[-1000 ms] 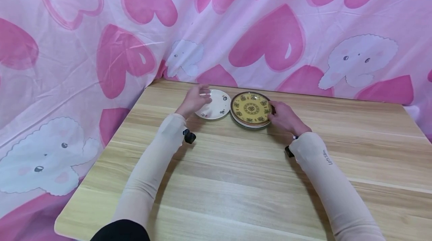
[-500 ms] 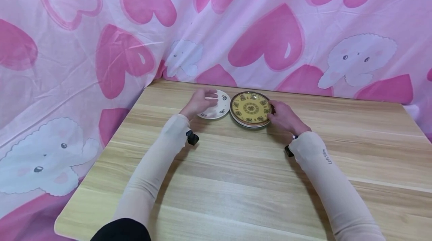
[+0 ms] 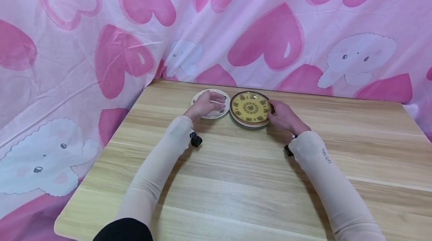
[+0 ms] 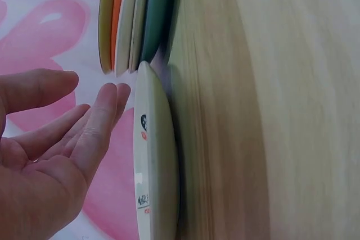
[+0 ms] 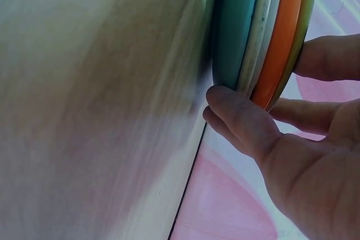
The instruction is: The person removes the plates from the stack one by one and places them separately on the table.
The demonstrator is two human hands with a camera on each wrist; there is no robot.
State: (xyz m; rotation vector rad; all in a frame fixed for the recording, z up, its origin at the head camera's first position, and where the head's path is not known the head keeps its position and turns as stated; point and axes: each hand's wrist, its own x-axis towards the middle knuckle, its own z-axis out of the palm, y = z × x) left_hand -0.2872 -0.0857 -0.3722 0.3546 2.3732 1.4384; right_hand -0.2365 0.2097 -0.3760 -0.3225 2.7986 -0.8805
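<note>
A stack of plates stands at the back of the table, topped by a yellow plate with a brown rim and dark motifs. Its edges show an orange plate, pale plates and a teal plate at the bottom. My right hand grips the stack's right edge, thumb on the top plate and fingers against the side. Left of the stack, a white plate with small printed figures lies on the table, its rim close against the stack. Over it hovers my left hand, fingers extended and apart from the plate.
The wood-grain table has its back edge just behind the plates. A pink curtain with hearts and white cartoon animals hangs behind and along the left side.
My left hand has moved rightward across the white plate, uncovering its left rim. My right hand and the stack have stayed in place.
</note>
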